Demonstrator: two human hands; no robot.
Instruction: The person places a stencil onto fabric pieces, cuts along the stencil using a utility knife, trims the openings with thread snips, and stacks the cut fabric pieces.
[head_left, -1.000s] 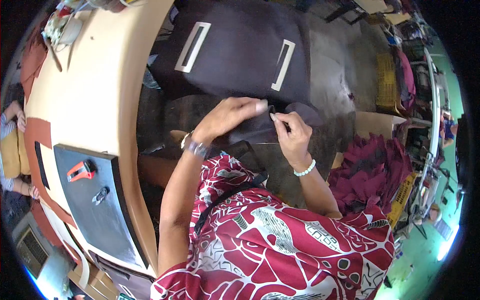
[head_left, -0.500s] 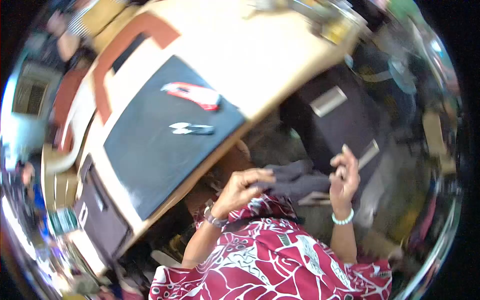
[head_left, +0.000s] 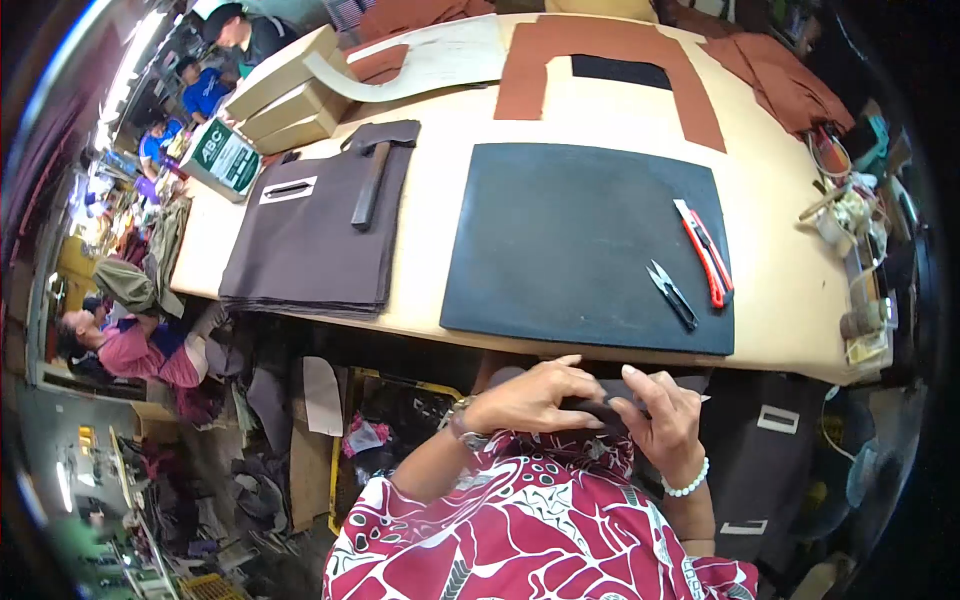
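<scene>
Dark fabric [head_left: 612, 392] lies between my hands, just below the table's front edge. My left hand [head_left: 540, 396], with a watch at its wrist, is closed on the fabric, fingers curled over it. My right hand [head_left: 662, 418], wearing a pale bead bracelet, pinches the fabric from the other side. In front of them on the table is a black mat [head_left: 580, 250]. On the mat's right part rest a red cutter [head_left: 706, 254] and small thread snips [head_left: 672, 295].
Stacked dark panels [head_left: 310, 235] with a metal bar [head_left: 371, 188] lie left on the table [head_left: 425, 230]. Farther back are a tin [head_left: 222, 158], boxes [head_left: 290, 90] and brown pieces [head_left: 610, 40]. Dark panels [head_left: 765, 460] hang at lower right. Several people are at left.
The view has swung left, bringing the whole mat and the stacked panels into sight. My hands have come closer together on the dark fabric; my right hand was apart from it half a second ago.
</scene>
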